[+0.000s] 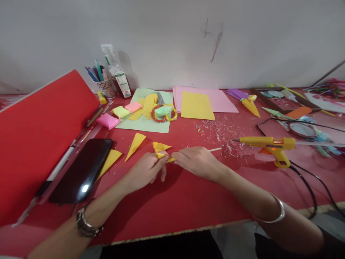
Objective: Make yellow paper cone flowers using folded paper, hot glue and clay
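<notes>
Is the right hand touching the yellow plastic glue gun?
Apart: the head view shows red tabletop between the right hand and the yellow glue gun.

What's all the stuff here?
Held paper: at least one, yellow, centre
Stick: one, white, centre
Paper pieces: three, yellow, centre-left
Hot glue gun: one, yellow, right
Phone: one, black, left
Board: one, red, far left
Patterned cup: one, white, back left
Pens: several, mixed colours, in cup
Bottle: one, clear, beside cup
Packets: four, pink, yellow, green, back left
Paper sheets: several, green, pink, yellow, back
Rings: two, red, yellow, on sheets
Shavings: many, pale, right
Other clutter: uncountable, multicoloured, back right
Table: one, red, underneath
Wall: one, grey, behind
Watch: one, dark, lower left
Bangle: one, silver, lower right
Hands: two, bare, centre
</notes>
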Demonstrator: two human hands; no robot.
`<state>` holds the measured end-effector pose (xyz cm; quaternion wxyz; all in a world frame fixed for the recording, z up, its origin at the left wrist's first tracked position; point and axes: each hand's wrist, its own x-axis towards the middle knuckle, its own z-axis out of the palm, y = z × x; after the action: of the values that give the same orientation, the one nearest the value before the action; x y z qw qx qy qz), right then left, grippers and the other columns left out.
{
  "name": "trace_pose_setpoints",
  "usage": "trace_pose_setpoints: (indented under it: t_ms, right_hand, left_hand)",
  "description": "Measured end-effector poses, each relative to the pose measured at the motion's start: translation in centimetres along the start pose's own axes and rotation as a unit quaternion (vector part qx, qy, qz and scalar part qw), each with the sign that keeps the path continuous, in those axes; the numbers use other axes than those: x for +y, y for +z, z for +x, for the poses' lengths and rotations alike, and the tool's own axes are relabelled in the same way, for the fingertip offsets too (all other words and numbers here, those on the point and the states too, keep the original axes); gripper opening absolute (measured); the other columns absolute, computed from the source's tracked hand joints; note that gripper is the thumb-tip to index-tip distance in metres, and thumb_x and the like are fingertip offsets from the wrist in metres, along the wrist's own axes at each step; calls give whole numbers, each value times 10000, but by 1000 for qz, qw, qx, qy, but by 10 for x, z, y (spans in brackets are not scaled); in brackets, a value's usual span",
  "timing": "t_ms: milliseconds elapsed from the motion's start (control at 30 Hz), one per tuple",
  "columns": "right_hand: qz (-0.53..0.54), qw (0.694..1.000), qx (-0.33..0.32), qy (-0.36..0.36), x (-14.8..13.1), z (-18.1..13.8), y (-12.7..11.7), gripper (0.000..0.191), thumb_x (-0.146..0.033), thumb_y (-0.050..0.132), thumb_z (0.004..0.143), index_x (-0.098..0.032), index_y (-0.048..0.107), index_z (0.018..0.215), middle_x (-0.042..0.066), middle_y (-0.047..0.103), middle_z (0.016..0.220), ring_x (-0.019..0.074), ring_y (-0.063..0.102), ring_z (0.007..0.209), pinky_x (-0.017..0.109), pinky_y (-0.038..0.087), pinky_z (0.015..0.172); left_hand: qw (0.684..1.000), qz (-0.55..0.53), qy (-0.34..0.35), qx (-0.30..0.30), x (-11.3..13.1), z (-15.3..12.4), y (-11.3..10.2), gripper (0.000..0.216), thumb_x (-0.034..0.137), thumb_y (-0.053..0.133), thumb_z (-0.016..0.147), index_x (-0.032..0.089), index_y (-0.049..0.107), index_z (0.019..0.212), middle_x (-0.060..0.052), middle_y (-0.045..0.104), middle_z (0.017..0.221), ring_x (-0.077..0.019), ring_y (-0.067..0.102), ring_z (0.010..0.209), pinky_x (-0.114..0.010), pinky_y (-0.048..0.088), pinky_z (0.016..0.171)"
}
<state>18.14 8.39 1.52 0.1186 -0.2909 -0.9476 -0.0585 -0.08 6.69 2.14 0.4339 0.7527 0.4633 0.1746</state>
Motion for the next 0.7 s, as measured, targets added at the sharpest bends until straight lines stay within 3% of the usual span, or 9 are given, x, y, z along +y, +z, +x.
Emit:
trace_pose_setpoints:
  t_ms: [167, 333, 500, 600, 700]
  right_hand:
    - [-112, 990, 70, -51, -4, 0, -1, 288, -139, 297, 873, -149, 549, 733, -9, 521, 530, 100, 432, 465, 256, 201, 451]
    - [-70, 997, 14, -22, -5, 0, -2, 256, -144, 312, 860, -155, 535, 736, -8, 532, 539, 99, 439, 463, 253, 174, 433]
    - [29, 993, -107, 41, -3, 0, -4, 193, -216, 360, 862, -173, 524, 770, -22, 566, 587, 86, 455, 495, 230, 156, 432]
    - [81, 983, -152, 57, -1, 1, -8, 236, -264, 330, 880, -180, 518, 763, -25, 562, 594, 85, 445, 495, 223, 171, 452]
    - [131, 973, -180, 57, 2, 1, -13, 268, -285, 307, 887, -183, 516, 753, -22, 546, 597, 92, 433, 504, 225, 194, 481]
  left_hand:
    - [996, -82, -31, -15, 5, 0, 0, 522, 317, 247, 875, 137, 490, 449, 35, 493, 406, -33, 363, 294, -170, 332, 395]
    - [998, -62, -14, -16, 2, 1, 0, 522, 330, 235, 872, 148, 480, 449, 37, 485, 415, -42, 359, 317, -178, 332, 409]
    - [993, 88, 79, 5, -2, 0, 1, 558, 339, 196, 886, 152, 502, 458, 3, 560, 562, -82, 518, 528, -206, 375, 579]
    - [976, 197, 96, 12, -4, -1, 2, 536, 342, 149, 896, 158, 514, 551, 3, 557, 544, -104, 520, 520, -223, 354, 535]
    - [932, 332, 145, 34, -8, 0, 5, 505, 350, 143, 898, 155, 541, 656, -11, 556, 512, -128, 485, 459, -240, 300, 454]
